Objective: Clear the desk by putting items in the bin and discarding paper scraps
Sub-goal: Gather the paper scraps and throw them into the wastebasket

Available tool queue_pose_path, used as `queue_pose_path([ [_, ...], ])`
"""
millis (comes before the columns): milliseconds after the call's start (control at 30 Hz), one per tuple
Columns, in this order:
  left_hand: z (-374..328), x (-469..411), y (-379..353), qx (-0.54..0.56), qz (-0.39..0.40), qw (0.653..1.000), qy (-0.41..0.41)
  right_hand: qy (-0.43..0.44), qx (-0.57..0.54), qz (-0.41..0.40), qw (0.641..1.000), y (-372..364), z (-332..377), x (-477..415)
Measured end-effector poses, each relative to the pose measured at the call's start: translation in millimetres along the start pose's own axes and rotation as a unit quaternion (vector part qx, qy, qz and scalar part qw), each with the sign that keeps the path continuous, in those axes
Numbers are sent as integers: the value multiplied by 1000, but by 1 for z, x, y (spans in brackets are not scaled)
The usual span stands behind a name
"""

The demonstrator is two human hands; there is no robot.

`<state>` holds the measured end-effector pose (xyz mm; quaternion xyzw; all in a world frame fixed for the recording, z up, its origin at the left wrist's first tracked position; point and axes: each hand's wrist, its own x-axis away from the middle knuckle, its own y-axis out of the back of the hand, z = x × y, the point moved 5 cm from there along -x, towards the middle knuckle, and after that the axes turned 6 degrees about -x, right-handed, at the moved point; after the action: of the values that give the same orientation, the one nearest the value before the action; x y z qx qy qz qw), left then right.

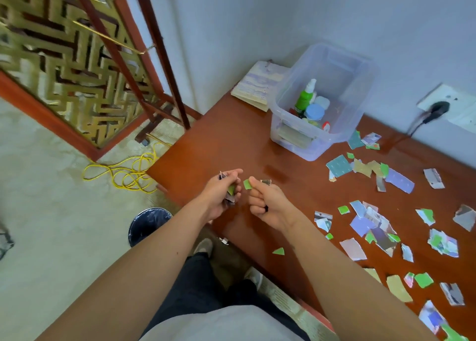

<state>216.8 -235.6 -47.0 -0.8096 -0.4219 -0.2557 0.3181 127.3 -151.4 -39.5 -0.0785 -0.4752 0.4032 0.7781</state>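
My left hand [223,191] grips a small bunch of paper scraps [231,196] above the desk's left end. Close beside it, my right hand [268,204] pinches a green scrap [247,184] and holds another piece by its fingers. Several torn paper scraps [371,222] in green, purple, white and tan lie scattered over the right part of the brown desk [231,147]. A clear plastic bin [322,101] stands at the back of the desk with a green spray bottle [305,97], a blue-lidded jar [314,113] and other small items inside.
A notebook [257,85] lies left of the bin against the wall. A dark waste basket [148,224] stands on the floor below the desk's left edge, near my feet. A yellow cable [123,173] coils on the floor. A plug sits in the wall socket [438,108].
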Motion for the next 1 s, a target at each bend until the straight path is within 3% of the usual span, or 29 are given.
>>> queue_pose_path([
  [267,-40,31,103,64,-68,995,-21,-72,93,102,988,-119,-37,-40],
  [500,-55,39,219,74,-117,990,-14,-136,131,109,976,-211,-111,-83],
  [733,-39,18,327,88,-144,984,48,-182,172,39,967,-264,-193,-136],
  [1000,51,-69,422,72,-145,979,125,-259,254,-58,930,-227,-304,-243],
])
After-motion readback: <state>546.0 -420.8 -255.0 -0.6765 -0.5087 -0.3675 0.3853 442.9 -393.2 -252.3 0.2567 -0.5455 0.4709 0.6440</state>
